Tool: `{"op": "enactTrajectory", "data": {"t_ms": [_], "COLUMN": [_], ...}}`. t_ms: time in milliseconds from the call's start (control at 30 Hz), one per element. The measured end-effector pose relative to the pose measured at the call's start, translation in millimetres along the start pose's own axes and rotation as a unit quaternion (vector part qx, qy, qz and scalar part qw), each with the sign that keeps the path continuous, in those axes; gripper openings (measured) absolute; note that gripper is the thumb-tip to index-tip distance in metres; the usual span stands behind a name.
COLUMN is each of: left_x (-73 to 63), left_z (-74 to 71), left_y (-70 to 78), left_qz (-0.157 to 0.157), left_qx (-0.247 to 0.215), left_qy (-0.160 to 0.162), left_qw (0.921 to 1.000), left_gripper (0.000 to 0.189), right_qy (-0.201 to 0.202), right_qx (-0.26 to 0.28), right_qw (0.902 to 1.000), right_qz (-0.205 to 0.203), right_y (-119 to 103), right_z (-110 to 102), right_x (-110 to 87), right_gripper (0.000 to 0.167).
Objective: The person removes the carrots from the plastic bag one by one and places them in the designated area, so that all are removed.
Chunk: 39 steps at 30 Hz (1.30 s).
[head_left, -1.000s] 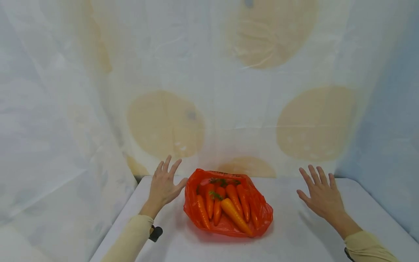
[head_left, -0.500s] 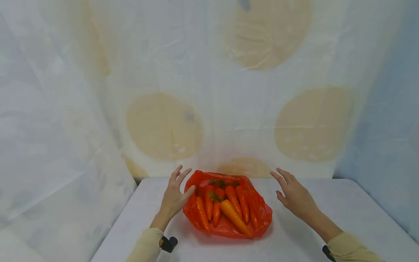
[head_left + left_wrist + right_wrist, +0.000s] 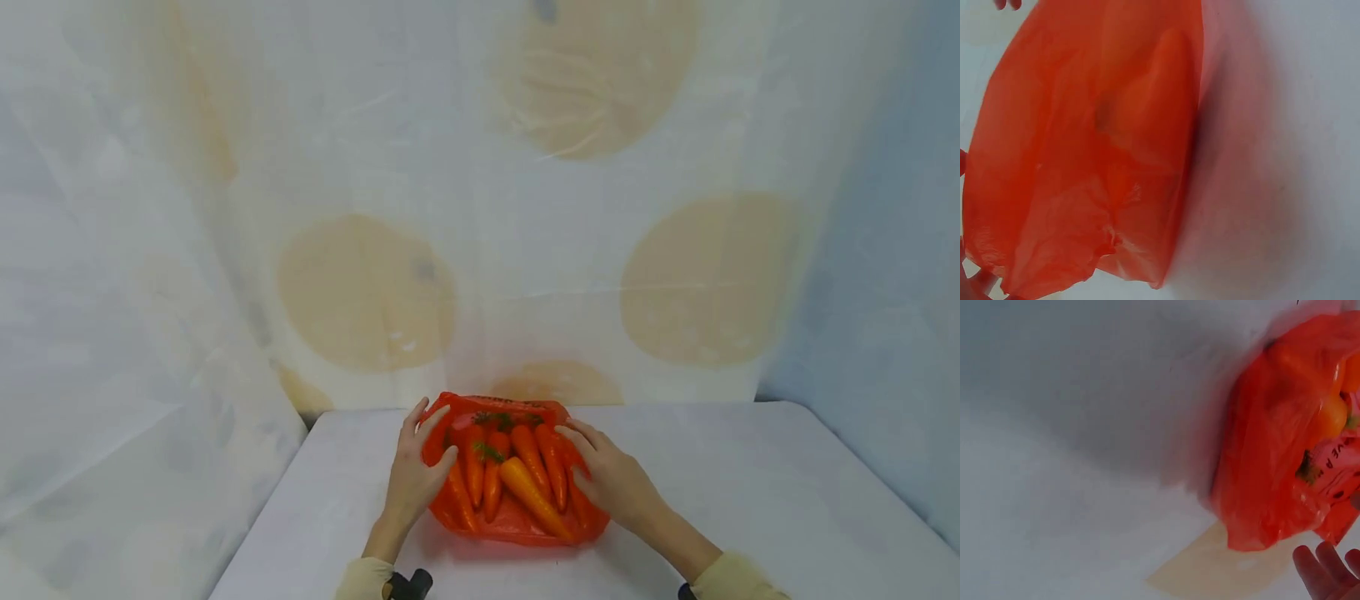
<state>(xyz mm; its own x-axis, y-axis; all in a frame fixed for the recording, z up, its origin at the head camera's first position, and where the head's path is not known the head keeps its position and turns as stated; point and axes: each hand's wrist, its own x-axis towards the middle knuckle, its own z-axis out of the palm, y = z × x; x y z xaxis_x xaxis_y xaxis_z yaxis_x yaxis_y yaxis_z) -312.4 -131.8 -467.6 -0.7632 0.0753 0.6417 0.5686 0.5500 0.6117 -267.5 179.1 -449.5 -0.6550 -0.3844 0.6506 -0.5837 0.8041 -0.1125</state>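
Observation:
A thin red plastic bag (image 3: 517, 533) lies open on the table, with several orange carrots inside, some with green tops. A lighter orange-yellow carrot (image 3: 534, 498) lies slanted across the front of the pile. My left hand (image 3: 411, 479) is at the bag's left rim, fingers spread and slightly bent. In the left wrist view, its fingertips show at the edge of the red plastic (image 3: 1054, 187). My right hand (image 3: 618, 483) reaches over the bag's right side, its fingers loosely bent beside the rim. The right wrist view shows its fingertips (image 3: 1312, 569) just off the bag.
The bag stands on a white table (image 3: 750, 483). Behind it hangs a pale curtain (image 3: 525, 250) with large yellowish round patches, and similar sheets close in both sides. A black wrist device (image 3: 411, 585) sits at my left sleeve.
Both hands have moved inward to the bag from either side, the right one travelling farther left. The bag and carrots have stayed in place on the table.

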Motion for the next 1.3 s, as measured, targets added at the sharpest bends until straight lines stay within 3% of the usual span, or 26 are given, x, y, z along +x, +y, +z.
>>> {"op": "enactTrajectory", "data": {"t_ms": [67,167,300,467,733,1200,1300], "left_x": [-2.8,-4.2,-5.3,-10.5,-14.6,-17.0,-16.9], "left_z": [0.8,-1.0,-4.8,-6.0,-4.5,-1.3,-2.7], "left_y": [0.3,-0.5,-4.0,-6.2,-8.2,-6.9,-7.0], "left_qz": [-0.001,-0.015,-0.026,-0.036,-0.049,-0.049,-0.043], "left_qx": [0.003,-0.008,-0.024,-0.043,-0.086,-0.090,-0.084], "left_qy": [0.003,0.004,0.008,0.007,0.023,0.031,0.034], "left_qw": [1.0000,0.9998,0.9993,0.9984,0.9948,0.9943,0.9949], "left_gripper": [0.060,0.060,0.052,0.044,0.047,0.048,0.044], "right_qy": [-0.017,-0.074,-0.161,-0.216,-0.240,-0.204,-0.195], "right_qx": [0.006,0.031,0.081,0.101,0.110,0.063,0.077], "right_qw": [0.9998,0.9967,0.9828,0.9679,0.9557,0.9669,0.9675], "right_qz": [0.001,0.010,0.042,0.080,0.131,0.140,0.141], "right_y": [-11,-28,-47,-57,-64,-64,-63], "right_z": [5,9,16,31,47,58,60], "right_x": [-1.7,-1.3,1.9,2.3,1.9,5.6,5.7], "right_gripper": [0.069,0.066,0.063,0.062,0.066,0.068,0.069]}}
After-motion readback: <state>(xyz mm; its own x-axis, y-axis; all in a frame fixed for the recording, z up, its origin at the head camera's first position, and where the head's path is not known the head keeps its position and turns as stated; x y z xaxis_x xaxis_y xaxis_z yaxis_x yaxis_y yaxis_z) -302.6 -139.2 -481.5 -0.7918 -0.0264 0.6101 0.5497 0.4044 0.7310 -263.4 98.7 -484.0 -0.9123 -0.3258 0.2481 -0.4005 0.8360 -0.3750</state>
